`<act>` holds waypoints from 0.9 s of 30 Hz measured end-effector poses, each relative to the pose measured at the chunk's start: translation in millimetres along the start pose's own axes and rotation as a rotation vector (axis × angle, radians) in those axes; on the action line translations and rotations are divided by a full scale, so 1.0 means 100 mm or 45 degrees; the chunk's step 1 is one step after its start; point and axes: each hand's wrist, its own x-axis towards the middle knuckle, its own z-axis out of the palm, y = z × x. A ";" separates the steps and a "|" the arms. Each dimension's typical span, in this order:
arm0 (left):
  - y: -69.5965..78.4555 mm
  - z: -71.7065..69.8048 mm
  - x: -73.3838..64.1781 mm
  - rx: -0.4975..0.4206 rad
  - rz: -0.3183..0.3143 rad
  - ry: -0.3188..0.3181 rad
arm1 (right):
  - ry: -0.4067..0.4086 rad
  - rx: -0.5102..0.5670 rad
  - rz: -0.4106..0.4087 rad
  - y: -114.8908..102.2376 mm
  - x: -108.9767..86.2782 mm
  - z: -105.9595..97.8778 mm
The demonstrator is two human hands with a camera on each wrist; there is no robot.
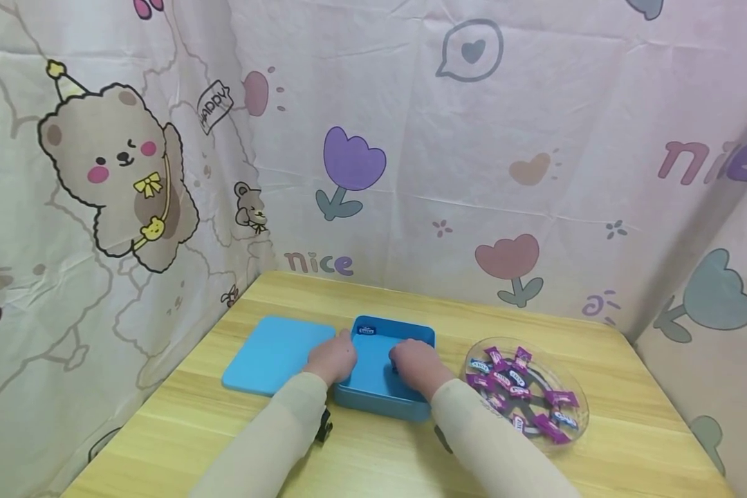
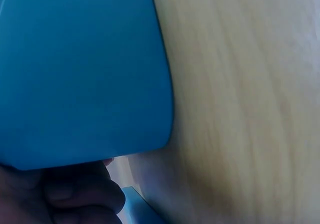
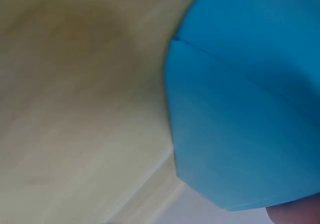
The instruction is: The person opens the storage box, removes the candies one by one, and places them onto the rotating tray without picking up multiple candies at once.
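A shallow blue box (image 1: 382, 404) sits near the middle of the table. My left hand (image 1: 335, 358) grips its left wall, the thumb at the rim; in the left wrist view the curled fingers (image 2: 85, 194) lie against the box's outer side (image 2: 85, 84). Inside the box, toward its right side, my right hand (image 1: 416, 365) pinches a small dark-wrapped candy (image 1: 395, 368), mostly hidden by the fingers. Another dark-wrapped candy (image 1: 366, 330) lies in the far left corner. From the right wrist, the box wall (image 3: 235, 129) fills much of the view, with a fingertip (image 3: 297, 211) at its edge.
Left of the box lies a flat blue lid (image 1: 277, 353). To the right stands a round clear tray (image 1: 575, 398) with several purple- and blue-wrapped candies. Printed curtains (image 1: 411, 138) hang behind the table (image 1: 361, 456) and along both sides.
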 end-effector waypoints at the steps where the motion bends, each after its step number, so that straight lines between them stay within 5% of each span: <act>1: 0.00 0.00 0.00 0.002 -0.004 -0.001 | 0.009 -0.006 -0.005 0.01 -0.01 0.01; 8: -0.01 0.02 0.02 -0.005 -0.022 0.005 | 0.052 -0.091 -0.059 0.05 -0.03 0.03; 16: -0.02 0.03 0.03 0.001 -0.025 0.009 | 0.054 0.031 -0.053 0.13 -0.08 -0.04; 27: -0.01 0.01 0.02 -0.028 -0.019 -0.003 | 0.225 0.127 -0.020 0.45 -0.31 -0.45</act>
